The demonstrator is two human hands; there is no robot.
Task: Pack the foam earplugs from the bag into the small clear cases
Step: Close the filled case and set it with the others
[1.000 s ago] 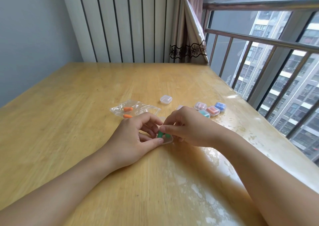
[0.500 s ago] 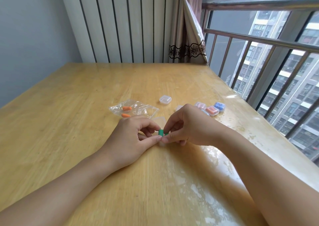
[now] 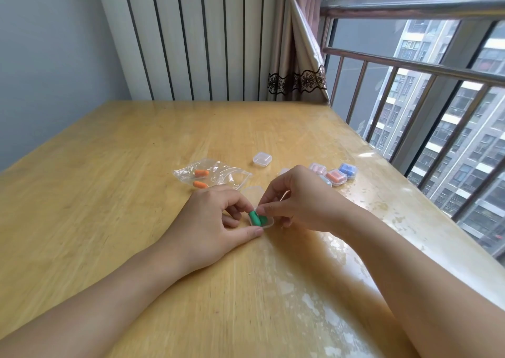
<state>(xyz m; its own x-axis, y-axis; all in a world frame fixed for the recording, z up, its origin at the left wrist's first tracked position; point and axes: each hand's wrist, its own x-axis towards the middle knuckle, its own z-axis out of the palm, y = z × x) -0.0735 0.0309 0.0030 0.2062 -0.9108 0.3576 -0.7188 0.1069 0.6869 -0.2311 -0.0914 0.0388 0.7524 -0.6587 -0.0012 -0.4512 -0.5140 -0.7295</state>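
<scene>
Wooden worktop [image 3: 114,193] beside a window: left hand [image 3: 216,221] and right hand [image 3: 303,199] pinch an open clear case [image 3: 269,224] holding green earplugs [image 3: 255,217]. Beyond the left hand lies the bag [image 3: 216,174] with orange earplugs [image 3: 201,172]; beyond the right, filled cases [image 3: 336,176].

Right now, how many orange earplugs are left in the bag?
2: one orange earplug inside the clear bag, another at its near edge. Folds may hide more.

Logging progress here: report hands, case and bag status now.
Left hand and right hand both pinching open case. Green earplugs inside, lid up. Two orange earplugs in bag. Nothing obstructing.
</scene>
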